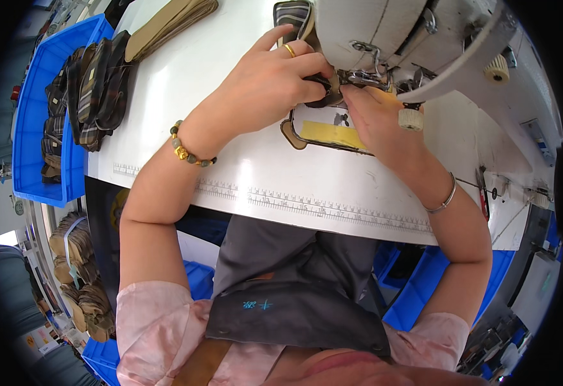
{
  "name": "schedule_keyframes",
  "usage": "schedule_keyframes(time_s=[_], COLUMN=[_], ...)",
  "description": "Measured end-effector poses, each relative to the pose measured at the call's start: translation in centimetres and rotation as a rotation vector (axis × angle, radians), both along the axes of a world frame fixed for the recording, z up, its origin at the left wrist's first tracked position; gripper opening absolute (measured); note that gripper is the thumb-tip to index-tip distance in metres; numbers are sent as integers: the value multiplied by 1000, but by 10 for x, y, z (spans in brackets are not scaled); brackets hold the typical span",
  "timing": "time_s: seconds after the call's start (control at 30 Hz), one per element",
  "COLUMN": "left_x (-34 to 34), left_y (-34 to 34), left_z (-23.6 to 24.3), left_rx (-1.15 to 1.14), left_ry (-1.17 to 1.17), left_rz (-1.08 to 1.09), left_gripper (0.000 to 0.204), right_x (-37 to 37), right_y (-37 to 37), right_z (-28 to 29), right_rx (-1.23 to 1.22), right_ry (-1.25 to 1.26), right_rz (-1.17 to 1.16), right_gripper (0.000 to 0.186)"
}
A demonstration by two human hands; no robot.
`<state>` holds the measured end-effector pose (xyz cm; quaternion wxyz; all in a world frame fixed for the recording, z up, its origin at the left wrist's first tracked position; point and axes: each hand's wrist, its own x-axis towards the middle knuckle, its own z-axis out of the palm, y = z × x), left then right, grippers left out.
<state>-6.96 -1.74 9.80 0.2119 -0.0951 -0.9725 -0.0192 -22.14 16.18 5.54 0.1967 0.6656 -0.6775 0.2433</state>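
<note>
My left hand (pixel 275 83), with a ring on one finger, curls its fingers round a dark plaid fabric shoe upper (pixel 292 18) with a tan lining. Beyond that hand the upper's far end sticks out. My right hand (pixel 384 125) pinches the upper's edge close to the presser foot (pixel 366 78) of a white sewing machine (pixel 378 32). Part of its fingers is hidden by the machine head. Beneath both hands, the machine's bed plate (pixel 313 119) shows a yellow strip and a dark edge. The needle itself cannot be made out.
A white table (pixel 217 170) with a printed ruler runs along my front. At the left, a blue bin (pixel 30 154) and the table edge hold several plaid shoe uppers (pixel 98 90). Tan flat pieces (pixel 165 26) lie stacked at the back. A small dark tool (pixel 482 193) lies at the right.
</note>
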Motion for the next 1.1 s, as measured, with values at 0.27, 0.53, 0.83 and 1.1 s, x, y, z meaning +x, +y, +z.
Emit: schedule_keyframes(time_s=[0.27,0.53,0.83,1.1], left_x=[6,6,4,3], left_y=[13,17,13,10], left_z=[10,8,4,1], left_rx=[-106,139,132,96], left_ry=[-37,-46,-33,-57], left_rz=[22,138,169,164], left_gripper=[11,23,13,21], right_x=[-8,1,8,10], right_y=[1,16,21,14], right_z=[-7,-3,-5,-4], right_rx=[100,137,181,203], right_ry=[78,325,292,243], right_rz=[50,-68,-54,-4], right_gripper=[28,32,35,39])
